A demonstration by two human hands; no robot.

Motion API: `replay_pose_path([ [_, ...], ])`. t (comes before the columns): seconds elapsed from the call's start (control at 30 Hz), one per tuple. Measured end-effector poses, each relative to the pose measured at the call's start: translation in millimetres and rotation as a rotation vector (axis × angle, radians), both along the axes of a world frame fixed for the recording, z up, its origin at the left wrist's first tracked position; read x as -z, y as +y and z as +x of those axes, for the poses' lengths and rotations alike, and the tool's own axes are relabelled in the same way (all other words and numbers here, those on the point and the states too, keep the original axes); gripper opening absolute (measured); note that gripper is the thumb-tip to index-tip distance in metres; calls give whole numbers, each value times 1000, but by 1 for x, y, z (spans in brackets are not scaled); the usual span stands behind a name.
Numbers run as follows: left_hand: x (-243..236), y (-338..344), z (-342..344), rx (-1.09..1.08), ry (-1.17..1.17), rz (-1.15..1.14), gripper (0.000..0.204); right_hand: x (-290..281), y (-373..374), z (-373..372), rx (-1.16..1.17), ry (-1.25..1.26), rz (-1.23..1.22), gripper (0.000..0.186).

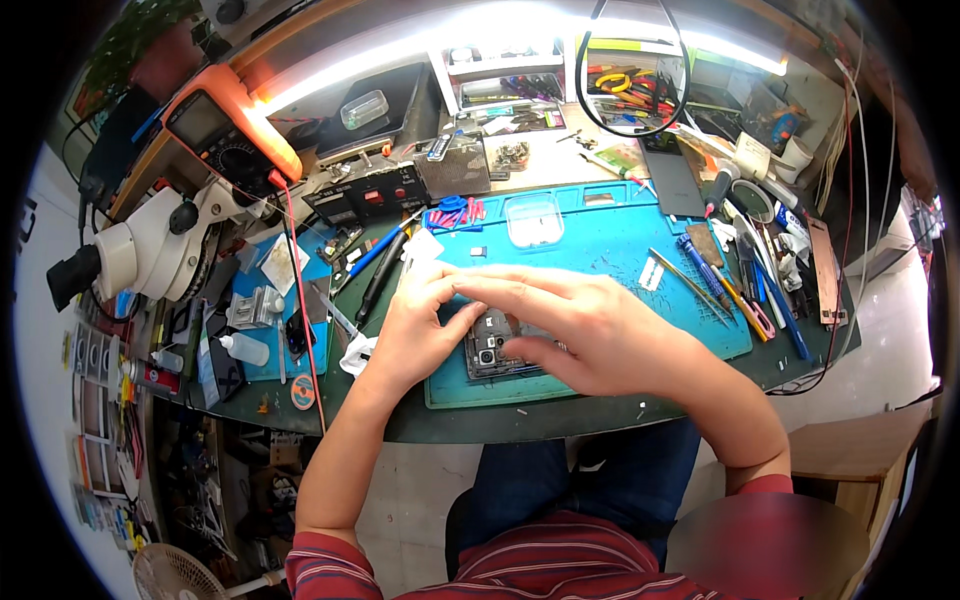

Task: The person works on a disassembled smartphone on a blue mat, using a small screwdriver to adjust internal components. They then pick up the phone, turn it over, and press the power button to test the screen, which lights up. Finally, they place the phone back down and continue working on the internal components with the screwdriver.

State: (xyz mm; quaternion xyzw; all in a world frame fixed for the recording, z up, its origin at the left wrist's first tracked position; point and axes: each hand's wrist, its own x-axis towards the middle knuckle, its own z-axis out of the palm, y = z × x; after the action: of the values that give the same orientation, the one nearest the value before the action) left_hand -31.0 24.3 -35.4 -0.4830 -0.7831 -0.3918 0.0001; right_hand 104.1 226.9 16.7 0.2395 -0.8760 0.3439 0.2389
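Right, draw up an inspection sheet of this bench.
Surface: blue mat on a dark green benchtop.
Job's things: opened phone on the mat, camera lenses showing, partly hidden.
Clutter: black-handled tool, clear plastic box, orange multimeter.
Hands: left hand and right hand close over the phone; grip unclear.
Cables: red lead runs from the multimeter toward the front edge.
Surroundings: white microscope at left, fan at lower left.

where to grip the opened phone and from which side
Probably by the outer edge at the left end of the opened phone, coming from the near left. It lies flat on the blue mat with its camera lenses facing up, so edges look safer than the middle; that near corner shows uncovered, while the right hand hides part of it.
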Motion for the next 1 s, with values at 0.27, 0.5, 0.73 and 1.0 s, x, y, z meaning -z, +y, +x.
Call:
replay_pose_path([
  [0.27, 1, -1, -2, 22, 36, 26, 21, 7, -2, -2, -37, -110, -91, 63],
  [0.5, -3, 0, 0, 1, -14, 0, 22, 2, -1, -3, -8, 51, -25, 62],
  [0.73, -1, 0, 0, 9, -30, 13, 25, -2, -1, 5, -4, -104, 10, 60],
  [1.0, -6, 2, 0, -43, 29, 25, 20, 0, 52, -32, 478, 87, -377, 43],
])
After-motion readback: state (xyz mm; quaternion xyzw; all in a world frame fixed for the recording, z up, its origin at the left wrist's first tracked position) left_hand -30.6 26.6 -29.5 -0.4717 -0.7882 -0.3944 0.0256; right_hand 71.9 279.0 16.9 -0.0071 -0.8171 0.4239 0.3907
